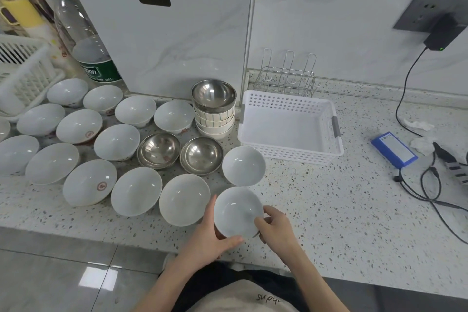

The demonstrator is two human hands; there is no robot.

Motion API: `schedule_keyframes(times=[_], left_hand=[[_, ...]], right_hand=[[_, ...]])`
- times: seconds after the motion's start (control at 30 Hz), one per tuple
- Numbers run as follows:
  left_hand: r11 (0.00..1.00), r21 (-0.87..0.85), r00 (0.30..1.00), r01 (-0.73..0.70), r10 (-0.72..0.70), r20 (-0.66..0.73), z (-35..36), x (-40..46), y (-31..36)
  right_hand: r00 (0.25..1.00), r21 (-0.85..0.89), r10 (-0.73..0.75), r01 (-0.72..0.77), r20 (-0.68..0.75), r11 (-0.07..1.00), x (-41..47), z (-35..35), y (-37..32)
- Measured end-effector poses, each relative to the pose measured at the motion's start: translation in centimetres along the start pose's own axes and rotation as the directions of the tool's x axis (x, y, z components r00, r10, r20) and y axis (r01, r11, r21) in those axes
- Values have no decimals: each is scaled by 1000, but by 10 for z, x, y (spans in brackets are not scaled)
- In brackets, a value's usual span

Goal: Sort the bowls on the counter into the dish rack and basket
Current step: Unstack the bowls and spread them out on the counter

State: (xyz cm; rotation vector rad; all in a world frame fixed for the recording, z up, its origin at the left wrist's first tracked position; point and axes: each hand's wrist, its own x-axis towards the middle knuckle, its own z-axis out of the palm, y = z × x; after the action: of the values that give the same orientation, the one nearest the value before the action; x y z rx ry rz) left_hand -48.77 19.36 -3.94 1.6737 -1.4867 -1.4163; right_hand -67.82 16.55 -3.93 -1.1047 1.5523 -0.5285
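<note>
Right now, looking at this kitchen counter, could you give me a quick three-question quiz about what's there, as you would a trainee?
1. True or false: the white basket already holds bowls.
2. What holds the white bowl nearest the counter's front edge? A) the left hand alone B) both hands, the right hand too C) neither
3. Fill in: the bowl atop the stack beside the basket is made of ____.

Key: 1 false, it shows no bowls. 2 B. 3 metal.
</note>
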Motion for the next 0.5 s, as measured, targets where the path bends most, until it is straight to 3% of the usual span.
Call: schedule_keyframes(times=[0.5], left_hand=[[997,51,998,-61,62,-24,0,-2,9]], right_hand=[[1000,3,2,-2,-8,1000,1,6,7]])
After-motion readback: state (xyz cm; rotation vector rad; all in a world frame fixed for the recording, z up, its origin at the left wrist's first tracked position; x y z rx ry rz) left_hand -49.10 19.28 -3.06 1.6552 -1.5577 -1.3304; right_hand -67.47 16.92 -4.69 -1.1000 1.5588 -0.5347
